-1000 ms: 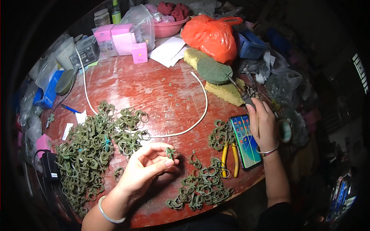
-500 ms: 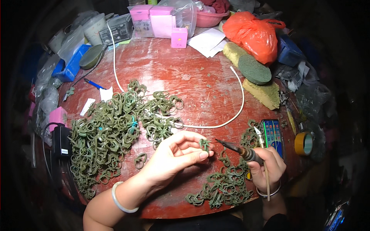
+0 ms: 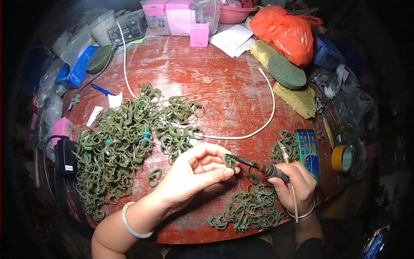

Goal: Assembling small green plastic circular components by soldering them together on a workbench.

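From where I stand, the left hand (image 3: 196,175) pinches one small green ring (image 3: 229,162) between thumb and fingers, out over the red table (image 3: 181,64), and the tip of the soldering iron (image 3: 263,168) meets it or all but does; I can't tell which. The right hand (image 3: 297,185) has its fingers closed round the iron's grip, with a slim wooden-handled tool (image 3: 294,196) tucked in too. If the iron is hot, I'd worry that a slip would burn those left fingertips, so near are they, or that lingering would spoil the ring. The spare tool might swing loose if that grip eased. Counting up: one iron, one slim tool, one ring held, one lying loose (image 3: 154,178) beside the big heap (image 3: 116,146). There are three heaps, with a smaller one (image 3: 248,207) below the hands and another (image 3: 284,146) by the phone, all too tangled to number. One phone (image 3: 307,151), one tape roll (image 3: 342,158), one orange-red bag (image 3: 282,36), one blue pen (image 3: 102,89).
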The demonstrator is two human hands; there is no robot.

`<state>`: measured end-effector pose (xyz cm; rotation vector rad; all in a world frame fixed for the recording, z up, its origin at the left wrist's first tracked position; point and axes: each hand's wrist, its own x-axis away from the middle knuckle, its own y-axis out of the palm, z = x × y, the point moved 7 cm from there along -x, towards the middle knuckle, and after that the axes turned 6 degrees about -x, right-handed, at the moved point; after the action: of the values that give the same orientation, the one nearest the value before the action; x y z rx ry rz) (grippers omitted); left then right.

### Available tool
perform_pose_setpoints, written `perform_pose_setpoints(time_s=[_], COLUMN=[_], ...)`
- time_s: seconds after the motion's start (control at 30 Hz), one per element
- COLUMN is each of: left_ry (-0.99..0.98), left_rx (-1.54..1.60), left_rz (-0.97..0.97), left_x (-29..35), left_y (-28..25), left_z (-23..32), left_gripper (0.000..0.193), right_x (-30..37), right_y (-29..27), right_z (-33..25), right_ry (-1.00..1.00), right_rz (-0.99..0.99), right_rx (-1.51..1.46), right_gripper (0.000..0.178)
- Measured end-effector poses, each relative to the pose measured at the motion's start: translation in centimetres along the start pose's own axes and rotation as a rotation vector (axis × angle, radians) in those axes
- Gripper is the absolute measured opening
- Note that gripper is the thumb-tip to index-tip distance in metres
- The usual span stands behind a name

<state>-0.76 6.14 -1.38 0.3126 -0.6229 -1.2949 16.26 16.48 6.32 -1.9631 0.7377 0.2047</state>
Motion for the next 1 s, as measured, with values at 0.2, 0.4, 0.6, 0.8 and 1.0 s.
perform_pose_setpoints(time_s=[0.2, 0.4, 0.6, 0.8, 1.0], left_ry=[0.004, 0.004, 0.007, 0.003, 0.000], left_rx=[-0.011, -0.012, -0.005, -0.005, -0.023], left_rz=[0.001, -0.007, -0.008, -0.001, 0.005], left_x=[0.15, 0.06, 0.14, 0.10, 0.16], left_y=[0.03, 0.02, 0.06, 0.01, 0.10], left_z=[0.15, 0.09, 0.13, 0.08, 0.21], left_gripper=[0.031, 0.030, 0.030, 0.030, 0.029], right_x=[-0.15, -0.12, -0.08, 0.03, 0.05], right_y=[0.15, 0.22, 0.12, 0.15, 0.05], right_z=[-0.18, -0.06, -0.09, 0.13, 0.08], right_ry=[-0.006, 0.010, 0.008, 0.013, 0.010], right_rz=[0.002, 0.004, 0.005, 0.015, 0.016], right_rx=[0.000, 0.000, -0.007, -0.014, -0.007], right_gripper=[0.024, 0.022, 0.022, 0.022, 0.023])
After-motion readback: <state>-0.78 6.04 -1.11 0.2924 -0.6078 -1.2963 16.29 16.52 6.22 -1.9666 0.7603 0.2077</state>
